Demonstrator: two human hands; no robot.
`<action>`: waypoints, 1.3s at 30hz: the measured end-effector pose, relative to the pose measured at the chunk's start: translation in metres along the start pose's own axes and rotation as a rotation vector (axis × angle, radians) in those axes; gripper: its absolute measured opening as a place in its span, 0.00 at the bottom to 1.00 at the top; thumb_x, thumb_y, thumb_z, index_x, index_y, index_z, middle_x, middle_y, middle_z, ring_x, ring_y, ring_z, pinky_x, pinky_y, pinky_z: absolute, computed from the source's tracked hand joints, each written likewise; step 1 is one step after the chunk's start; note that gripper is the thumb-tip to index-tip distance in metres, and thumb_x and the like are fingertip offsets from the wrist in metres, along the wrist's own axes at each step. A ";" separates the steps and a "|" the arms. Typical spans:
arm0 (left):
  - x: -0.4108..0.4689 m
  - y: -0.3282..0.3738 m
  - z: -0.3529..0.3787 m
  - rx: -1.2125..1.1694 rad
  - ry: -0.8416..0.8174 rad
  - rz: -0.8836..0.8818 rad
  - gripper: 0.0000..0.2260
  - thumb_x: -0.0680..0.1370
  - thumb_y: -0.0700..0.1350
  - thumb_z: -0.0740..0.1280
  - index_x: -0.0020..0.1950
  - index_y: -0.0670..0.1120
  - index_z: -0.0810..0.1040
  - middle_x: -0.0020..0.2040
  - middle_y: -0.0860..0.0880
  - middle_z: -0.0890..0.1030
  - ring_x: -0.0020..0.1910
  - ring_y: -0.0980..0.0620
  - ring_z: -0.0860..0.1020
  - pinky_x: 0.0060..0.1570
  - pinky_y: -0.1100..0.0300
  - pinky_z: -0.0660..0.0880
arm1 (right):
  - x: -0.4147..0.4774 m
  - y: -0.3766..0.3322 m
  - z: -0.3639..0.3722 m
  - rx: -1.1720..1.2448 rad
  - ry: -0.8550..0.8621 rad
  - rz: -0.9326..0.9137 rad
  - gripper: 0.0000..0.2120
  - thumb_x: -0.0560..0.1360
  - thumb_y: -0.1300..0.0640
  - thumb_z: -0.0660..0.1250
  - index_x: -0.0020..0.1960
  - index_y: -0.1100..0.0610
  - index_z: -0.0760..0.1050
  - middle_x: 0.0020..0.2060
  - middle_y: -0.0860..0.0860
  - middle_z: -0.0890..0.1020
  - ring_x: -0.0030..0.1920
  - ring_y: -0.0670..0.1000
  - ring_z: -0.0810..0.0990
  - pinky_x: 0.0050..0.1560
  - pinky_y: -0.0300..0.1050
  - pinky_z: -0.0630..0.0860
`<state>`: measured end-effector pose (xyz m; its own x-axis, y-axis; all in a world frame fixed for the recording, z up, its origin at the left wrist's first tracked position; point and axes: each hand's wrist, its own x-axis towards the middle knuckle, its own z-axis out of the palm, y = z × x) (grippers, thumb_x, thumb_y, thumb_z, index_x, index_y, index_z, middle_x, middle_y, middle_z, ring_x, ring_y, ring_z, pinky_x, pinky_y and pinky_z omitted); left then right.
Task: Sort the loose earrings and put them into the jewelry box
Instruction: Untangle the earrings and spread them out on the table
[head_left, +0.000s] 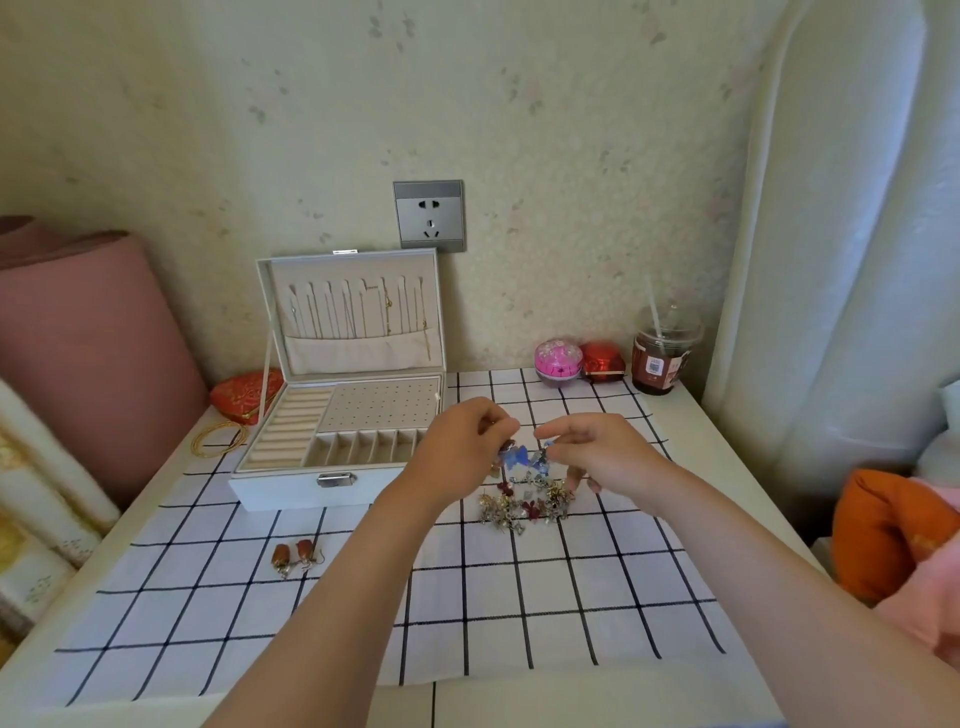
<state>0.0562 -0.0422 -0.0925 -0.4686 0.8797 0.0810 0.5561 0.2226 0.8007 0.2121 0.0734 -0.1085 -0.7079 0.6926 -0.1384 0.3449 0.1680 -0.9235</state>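
Two hands meet at centre frame, both on one small cluster. Left hand (462, 441): fingers curled, pinching the blue earrings (519, 457) from the left. Right hand (597, 454): thumb + forefinger pinch the same cluster from the right, other fingers loosely bent. The cluster hangs in the air just above the earring pile (524, 504), a tangle of gold, silver and dark red pcs on the checked cloth (519, 597), right of centre.

Jewelry box (280, 491) sits left of centre on the cloth, lid up and leaning toward the wall. Inside, ring rolls are at left, a dotted stud panel at back and slotted compartments at front; can't tell if any hold earrings. Lid interior shows a few chains.

Brown earring pair (296, 556) lies lower left on the cloth, well apart from the pile.

Gold bangles (218, 439) and red pouch (247, 395) are just left of the box. Pink tin (558, 362), red tin (602, 361) and drink cup (662, 358) w/ straw line the back edge of the worktop (727, 467), upper right. Wall socket (428, 215) is above the box.
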 end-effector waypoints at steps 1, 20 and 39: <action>-0.001 0.002 -0.001 -0.054 -0.011 -0.018 0.06 0.81 0.47 0.65 0.49 0.45 0.78 0.44 0.45 0.83 0.35 0.52 0.82 0.37 0.60 0.81 | 0.000 -0.001 -0.001 0.028 -0.018 0.017 0.13 0.76 0.65 0.69 0.56 0.52 0.82 0.47 0.52 0.84 0.33 0.48 0.79 0.31 0.39 0.71; -0.022 0.005 -0.010 -0.428 -0.260 -0.205 0.05 0.79 0.40 0.68 0.53 0.42 0.81 0.40 0.47 0.84 0.33 0.56 0.81 0.33 0.66 0.75 | -0.009 -0.022 0.012 0.377 -0.052 -0.069 0.13 0.77 0.66 0.69 0.60 0.55 0.80 0.45 0.54 0.83 0.43 0.50 0.80 0.38 0.42 0.76; -0.099 -0.061 -0.095 -0.089 -0.237 -0.183 0.13 0.72 0.35 0.74 0.52 0.50 0.83 0.49 0.45 0.83 0.45 0.48 0.81 0.54 0.52 0.80 | -0.038 -0.046 0.104 -0.202 -0.376 -0.087 0.25 0.73 0.67 0.74 0.67 0.53 0.75 0.45 0.51 0.84 0.35 0.48 0.84 0.25 0.41 0.72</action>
<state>0.0029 -0.1829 -0.0930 -0.3766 0.9042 -0.2016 0.4100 0.3578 0.8390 0.1591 -0.0334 -0.0979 -0.9020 0.3725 -0.2182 0.3612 0.3744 -0.8540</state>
